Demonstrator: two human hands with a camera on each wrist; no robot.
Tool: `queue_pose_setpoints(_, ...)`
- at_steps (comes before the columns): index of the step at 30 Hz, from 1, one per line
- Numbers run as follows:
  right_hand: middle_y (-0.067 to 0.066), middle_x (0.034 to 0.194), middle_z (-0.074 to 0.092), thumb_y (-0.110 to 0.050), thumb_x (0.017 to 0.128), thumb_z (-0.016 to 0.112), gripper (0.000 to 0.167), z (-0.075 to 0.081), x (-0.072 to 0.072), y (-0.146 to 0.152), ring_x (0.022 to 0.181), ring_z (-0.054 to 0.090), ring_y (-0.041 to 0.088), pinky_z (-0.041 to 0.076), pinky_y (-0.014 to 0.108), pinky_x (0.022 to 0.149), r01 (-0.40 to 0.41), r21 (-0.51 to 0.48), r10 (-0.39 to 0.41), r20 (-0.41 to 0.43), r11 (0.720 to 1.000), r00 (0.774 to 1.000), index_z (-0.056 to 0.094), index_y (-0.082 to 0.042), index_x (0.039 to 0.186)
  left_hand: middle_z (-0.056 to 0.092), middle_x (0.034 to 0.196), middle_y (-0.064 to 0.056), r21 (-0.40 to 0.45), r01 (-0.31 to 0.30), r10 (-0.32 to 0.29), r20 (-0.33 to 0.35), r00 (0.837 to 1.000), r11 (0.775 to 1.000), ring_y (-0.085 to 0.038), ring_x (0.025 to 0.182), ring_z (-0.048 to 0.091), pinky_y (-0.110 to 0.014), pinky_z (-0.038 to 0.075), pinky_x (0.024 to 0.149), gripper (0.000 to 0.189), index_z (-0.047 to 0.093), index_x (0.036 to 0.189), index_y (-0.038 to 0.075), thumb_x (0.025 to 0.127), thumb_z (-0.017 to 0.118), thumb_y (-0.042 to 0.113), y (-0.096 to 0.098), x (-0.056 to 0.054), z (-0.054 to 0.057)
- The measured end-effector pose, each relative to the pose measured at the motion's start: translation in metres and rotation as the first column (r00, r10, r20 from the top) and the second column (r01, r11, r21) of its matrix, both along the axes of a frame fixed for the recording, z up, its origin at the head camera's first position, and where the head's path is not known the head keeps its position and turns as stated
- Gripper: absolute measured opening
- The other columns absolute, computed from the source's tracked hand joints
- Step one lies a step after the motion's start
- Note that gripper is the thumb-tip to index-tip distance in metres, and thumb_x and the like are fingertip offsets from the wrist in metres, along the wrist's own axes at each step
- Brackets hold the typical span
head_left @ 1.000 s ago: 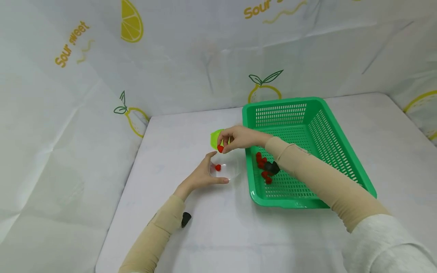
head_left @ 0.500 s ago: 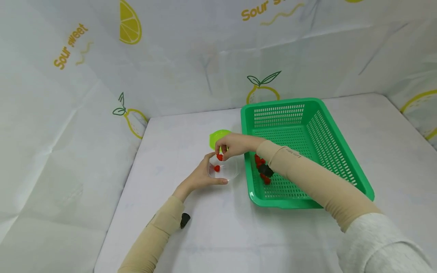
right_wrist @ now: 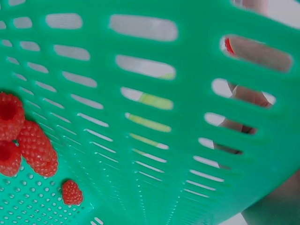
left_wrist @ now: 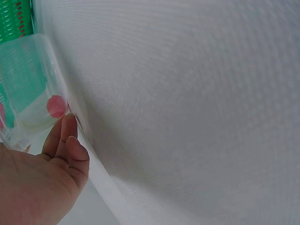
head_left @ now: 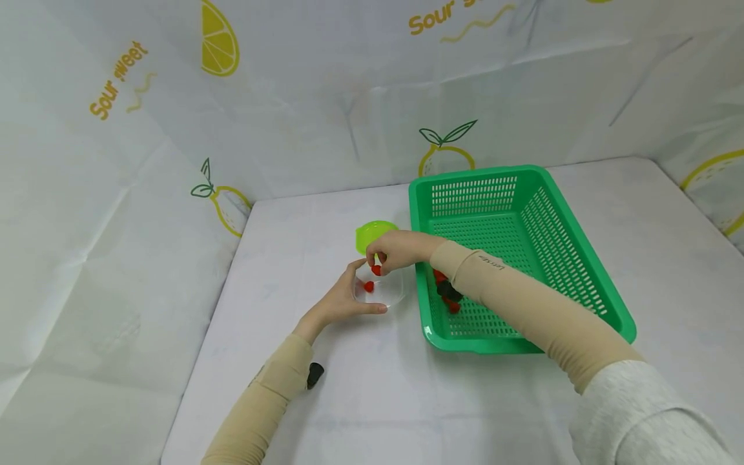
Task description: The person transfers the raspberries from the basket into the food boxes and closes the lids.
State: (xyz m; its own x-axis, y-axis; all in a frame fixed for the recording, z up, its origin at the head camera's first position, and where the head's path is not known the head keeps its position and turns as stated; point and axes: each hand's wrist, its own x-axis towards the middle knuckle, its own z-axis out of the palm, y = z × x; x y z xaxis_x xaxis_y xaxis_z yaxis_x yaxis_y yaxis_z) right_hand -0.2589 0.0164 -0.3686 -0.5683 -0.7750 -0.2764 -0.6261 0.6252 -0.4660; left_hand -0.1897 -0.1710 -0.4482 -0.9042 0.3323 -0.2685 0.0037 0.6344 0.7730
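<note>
White table (head_left: 372, 400): one, pale and flat, with faint creases toward the near side.
Printed wall cloth (head_left: 320, 97): white and wrinkled, rising at the far side and on the left; one yellow lemon slice (head_left: 219, 42), leafy lemon outlines, and "Sour sweet" lettering, cut off at the top edge on the right.
Green basket (head_left: 494, 345): one, slotted and rectangular, on the right side of the table.
Clear bowl (head_left: 391, 292): one, just left of the basket.
Lime dish (head_left: 372, 230): one, on the far side of the bowl, partly behind the right hand (head_left: 401, 248).
Bowl raspberry (head_left: 369, 287): one, red, inside the bowl toward its left.
Held raspberry (head_left: 376, 270): one, pinched between the right thumb and fingers at the far part of the bowl; whether it touches the bowl cannot be told.
Basket raspberries (right_wrist: 35, 144): at least four, on the left of the basket floor.
Left hand (head_left: 340, 301): thumb and fingers curved around the bowl's left side, gripping it.
Beige sleeves (head_left: 523, 294): two, one per forearm.
Black objects (head_left: 315, 374): two, one just beside each sleeve, too small to identify.
</note>
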Motion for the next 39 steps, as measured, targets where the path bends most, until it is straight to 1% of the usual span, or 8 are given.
queue_pose_setpoints(5, 0.0, 0.082, 0.06, -0.017, 0.087, 0.063, 0.014, -0.003, -0.0004, 0.0001, 0.072, 0.052, 0.013, 0.044, 0.021, 0.063, -0.005, 0.01, 0.005, -0.03, 1.0, 1.0, 0.063, -0.016, 0.101, 0.031, 0.146, -0.002, -0.005, -0.001, 0.001, 0.003, 1.0, 1.0, -0.023, 0.132, 0.034, -0.052, 0.035, 0.107, 0.114, 0.012, 0.146, 0.03, 0.059, 0.078, 0.062, 0.0004, -0.0001, -0.0002)
queue_pose_setpoints(12, 0.0, 0.083, 0.062, -0.014, 0.088, 0.062, 0.015, -0.0036, 0.0008, 0.002, 0.074, 0.053, 0.013, 0.045, 0.022, 0.066, -0.019, -0.002, 0.019, -0.069, 1.0, 0.997, 0.063, -0.014, 0.103, 0.034, 0.143, 0.0, 0.005, -0.004, 0.004, -0.002, 1.0, 1.0, -0.02, 0.128, 0.037, -0.05, 0.036, 0.106, 0.113, 0.013, 0.146, 0.032, 0.059, 0.079, 0.06, -0.0001, -0.0008, -0.002)
queue_pose_setpoints(18, 0.002, 0.086, 0.063, -0.011, 0.087, 0.061, 0.02, -0.0039, 0.0006, 0.0033, 0.077, 0.054, 0.014, 0.047, 0.025, 0.07, -0.028, 0.002, 0.028, -0.09, 1.0, 0.996, 0.064, -0.009, 0.108, 0.027, 0.15, -0.001, 0.012, -0.004, 0.004, -0.006, 1.0, 1.0, -0.02, 0.137, 0.03, -0.05, 0.032, 0.109, 0.115, 0.013, 0.146, 0.03, 0.058, 0.079, 0.062, 0.0, -0.0009, -0.0037)
queue_pose_setpoints(21, 0.003, 0.088, 0.063, -0.01, 0.087, 0.061, 0.022, -0.0045, 0.0, 0.0034, 0.079, 0.055, 0.015, 0.047, 0.026, 0.072, -0.033, -0.005, 0.032, -0.09, 0.999, 0.995, 0.064, -0.008, 0.109, 0.024, 0.152, -0.001, 0.014, -0.004, 0.004, -0.008, 1.0, 1.0, -0.02, 0.139, 0.027, -0.05, 0.03, 0.11, 0.115, 0.012, 0.146, 0.03, 0.058, 0.079, 0.061, -0.0003, -0.0012, -0.0048)
queue_pose_setpoints(25, 0.002, 0.089, 0.063, -0.011, 0.088, 0.061, 0.021, -0.0047, -0.0006, 0.0039, 0.079, 0.055, 0.015, 0.048, 0.026, 0.072, -0.04, -0.008, 0.039, -0.088, 0.999, 0.995, 0.063, -0.009, 0.108, 0.024, 0.152, -0.001, 0.01, -0.002, 0.002, -0.018, 1.0, 1.0, -0.02, 0.139, 0.027, -0.051, 0.031, 0.11, 0.114, 0.013, 0.146, 0.03, 0.059, 0.078, 0.061, -0.0007, -0.0015, -0.0054)
queue_pose_setpoints(33, 0.002, 0.089, 0.063, -0.012, 0.087, 0.062, 0.021, -0.0032, -0.0004, 0.0045, 0.08, 0.055, 0.015, 0.047, 0.026, 0.073, -0.044, -0.013, 0.043, -0.073, 0.999, 0.996, 0.063, -0.009, 0.108, 0.024, 0.152, -0.002, 0.013, -0.001, 0.001, -0.013, 1.0, 1.0, -0.021, 0.139, 0.027, -0.051, 0.031, 0.11, 0.114, 0.014, 0.146, 0.029, 0.058, 0.078, 0.062, -0.0008, -0.0018, -0.0052)
queue_pose_setpoints(36, 0.002, 0.089, 0.062, -0.014, 0.087, 0.063, 0.022, -0.003, -0.0006, 0.0053, 0.08, 0.055, 0.015, 0.047, 0.025, 0.072, -0.045, -0.025, 0.043, -0.061, 0.999, 0.997, 0.063, -0.01, 0.109, 0.025, 0.151, -0.001, 0.012, -0.001, 0.001, -0.017, 1.0, 1.0, -0.021, 0.139, 0.028, -0.051, 0.031, 0.11, 0.114, 0.014, 0.146, 0.029, 0.058, 0.078, 0.062, -0.0005, -0.0016, -0.0047)
queue_pose_setpoints(39, 0.002, 0.089, 0.061, -0.017, 0.087, 0.063, 0.022, -0.0021, -0.0012, 0.0065, 0.08, 0.054, 0.015, 0.047, 0.024, 0.07, -0.03, -0.051, 0.029, -0.029, 0.998, 0.999, 0.063, -0.01, 0.109, 0.025, 0.151, -0.001, 0.011, -0.004, 0.005, -0.018, 1.0, 1.0, -0.021, 0.139, 0.028, -0.051, 0.031, 0.11, 0.114, 0.014, 0.146, 0.028, 0.058, 0.078, 0.062, -0.0005, -0.0008, -0.0039)
